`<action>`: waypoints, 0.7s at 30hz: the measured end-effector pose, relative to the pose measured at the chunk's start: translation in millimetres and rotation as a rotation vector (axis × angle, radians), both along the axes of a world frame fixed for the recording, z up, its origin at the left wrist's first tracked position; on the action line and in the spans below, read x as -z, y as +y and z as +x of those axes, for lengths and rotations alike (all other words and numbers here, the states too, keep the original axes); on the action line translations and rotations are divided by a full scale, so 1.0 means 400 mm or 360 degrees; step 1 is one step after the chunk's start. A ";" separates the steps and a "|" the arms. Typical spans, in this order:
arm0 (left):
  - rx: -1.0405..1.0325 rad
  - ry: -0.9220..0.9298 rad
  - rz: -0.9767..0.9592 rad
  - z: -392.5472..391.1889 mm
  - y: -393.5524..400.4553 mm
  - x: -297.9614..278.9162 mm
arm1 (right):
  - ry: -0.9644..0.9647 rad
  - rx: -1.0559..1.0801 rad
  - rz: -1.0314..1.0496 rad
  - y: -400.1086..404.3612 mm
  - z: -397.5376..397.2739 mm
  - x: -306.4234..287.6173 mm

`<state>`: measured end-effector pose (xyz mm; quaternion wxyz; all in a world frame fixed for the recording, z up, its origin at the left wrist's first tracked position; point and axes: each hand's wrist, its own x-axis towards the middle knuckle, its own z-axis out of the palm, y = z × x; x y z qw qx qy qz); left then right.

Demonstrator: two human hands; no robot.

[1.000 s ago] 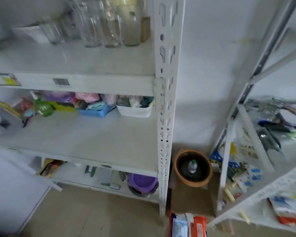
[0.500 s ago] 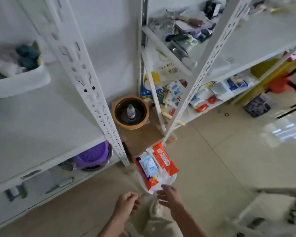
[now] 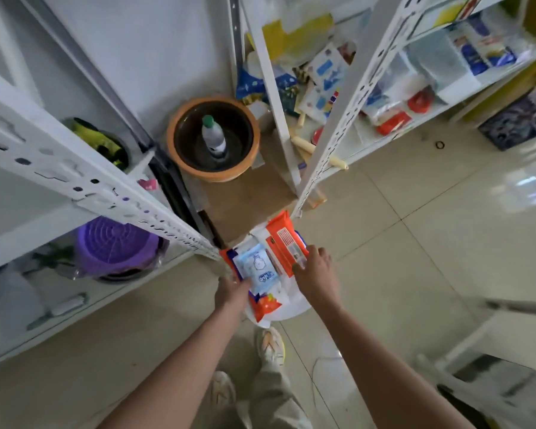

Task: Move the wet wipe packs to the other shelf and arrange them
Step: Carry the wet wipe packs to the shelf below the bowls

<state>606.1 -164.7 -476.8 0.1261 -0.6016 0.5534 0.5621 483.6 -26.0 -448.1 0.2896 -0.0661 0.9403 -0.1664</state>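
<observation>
A stack of wet wipe packs lies on a white round tray on the floor between two white shelf units. A pale blue pack sits on the left of the stack, an orange pack on the right, and another orange pack shows underneath. My left hand grips the near left edge of the blue pack. My right hand closes its fingers on the near end of the orange pack.
The left shelf unit's post slants down to the stack; a purple basin sits on its low shelf. An orange pot with a bottle stands on cardboard behind. The right shelf unit holds assorted packets. My shoes are below.
The view has swung from the shelves down to the floor. Both hands have reached forward from short of the tray onto the wipe packs and taken hold of them.
</observation>
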 end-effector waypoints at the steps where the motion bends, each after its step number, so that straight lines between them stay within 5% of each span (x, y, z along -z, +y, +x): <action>1: -0.0009 0.0000 -0.0010 -0.014 -0.005 0.018 | -0.0019 -0.0019 0.0028 -0.010 -0.019 0.019; 13: -0.0137 -0.0171 -0.0594 -0.079 0.058 -0.010 | -0.0071 0.0240 -0.0028 -0.044 -0.029 0.113; 21: 0.0160 -0.0496 -0.0801 -0.108 0.079 0.004 | -0.0324 0.0377 -0.0310 -0.023 -0.020 0.102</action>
